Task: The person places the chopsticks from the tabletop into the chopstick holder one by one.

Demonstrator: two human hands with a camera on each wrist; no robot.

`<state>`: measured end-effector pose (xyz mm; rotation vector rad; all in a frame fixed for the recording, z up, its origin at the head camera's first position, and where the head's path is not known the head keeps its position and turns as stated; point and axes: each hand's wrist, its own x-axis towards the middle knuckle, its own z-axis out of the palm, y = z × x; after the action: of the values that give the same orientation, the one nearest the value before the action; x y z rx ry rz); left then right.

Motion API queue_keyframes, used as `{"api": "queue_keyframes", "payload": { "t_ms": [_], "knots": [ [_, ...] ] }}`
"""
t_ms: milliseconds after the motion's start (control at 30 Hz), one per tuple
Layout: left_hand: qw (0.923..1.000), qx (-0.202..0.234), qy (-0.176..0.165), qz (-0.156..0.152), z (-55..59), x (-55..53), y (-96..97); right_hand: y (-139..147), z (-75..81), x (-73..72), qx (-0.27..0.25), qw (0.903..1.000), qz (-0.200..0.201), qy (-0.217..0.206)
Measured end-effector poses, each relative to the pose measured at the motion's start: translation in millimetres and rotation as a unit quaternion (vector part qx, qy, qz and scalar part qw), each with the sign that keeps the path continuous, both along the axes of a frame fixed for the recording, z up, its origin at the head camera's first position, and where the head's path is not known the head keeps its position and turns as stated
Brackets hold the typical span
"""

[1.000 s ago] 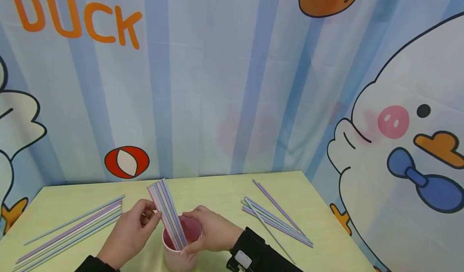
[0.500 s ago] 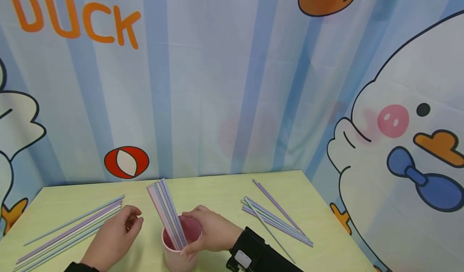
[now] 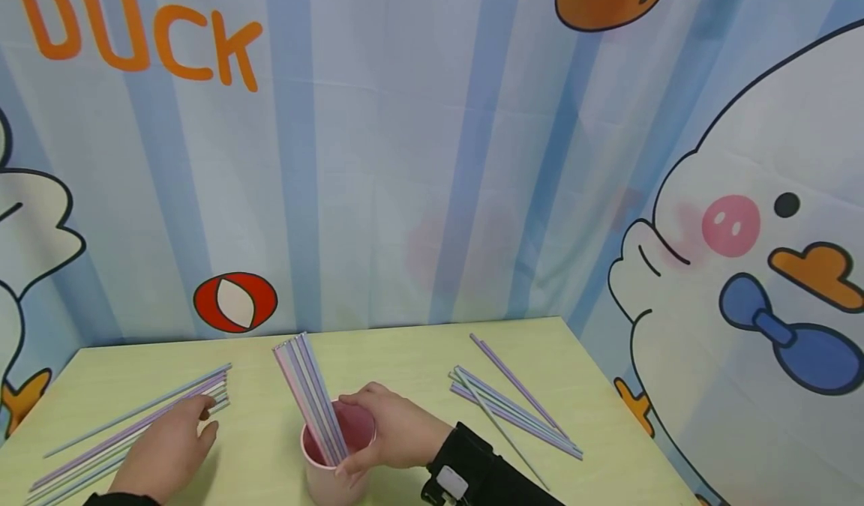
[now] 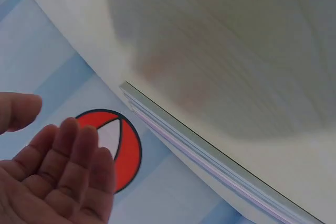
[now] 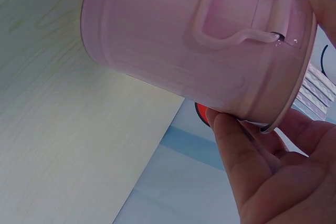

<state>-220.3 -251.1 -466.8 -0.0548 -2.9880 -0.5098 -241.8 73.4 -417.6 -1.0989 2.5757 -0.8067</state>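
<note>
A pink metal pail with a side handle stands at the front of the table. My right hand holds it by the rim, thumb in front and fingers behind. Leaning inside the pail is a bundle of pastel straws. My left hand is over the right part of the left row of straws, fingers loosely bent. The left wrist view shows nothing in that hand, with straws a little apart from it. Whether it touches any straw is hidden in the head view.
More straws lie in a loose, partly crossed pile on the table's right side. The pale yellow table ends at a back edge against a striped curtain with duck prints.
My left hand has let go of the bundle in the pail and moved left and down to the left row of straws. The right hand and pail have stayed put.
</note>
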Motion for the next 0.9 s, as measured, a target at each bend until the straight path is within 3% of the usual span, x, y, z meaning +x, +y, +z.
{"api": "queue_keyframes", "payload": {
  "t_ms": [167, 333, 600, 900],
  "knots": [
    [0.9988, -0.047, 0.011, 0.009, -8.2, -0.7, -15.1, -0.1, 0.8, 0.9, 0.000, 1.0000, -0.001, 0.003],
    [0.9946, -0.102, 0.017, -0.003, -14.8, 1.0, -26.3, -0.4, 1.1, 1.0, 0.000, 1.0000, -0.002, 0.001],
    [0.9884, -0.128, -0.082, 0.006, -24.2, -0.4, -34.2, 0.0, -0.1, 0.8, -0.001, 1.0000, -0.001, 0.003],
    [0.9859, -0.124, -0.111, 0.016, -23.0, 0.5, -34.2, 0.2, -0.7, 0.3, 0.001, 1.0000, 0.001, 0.009]
  ]
}}
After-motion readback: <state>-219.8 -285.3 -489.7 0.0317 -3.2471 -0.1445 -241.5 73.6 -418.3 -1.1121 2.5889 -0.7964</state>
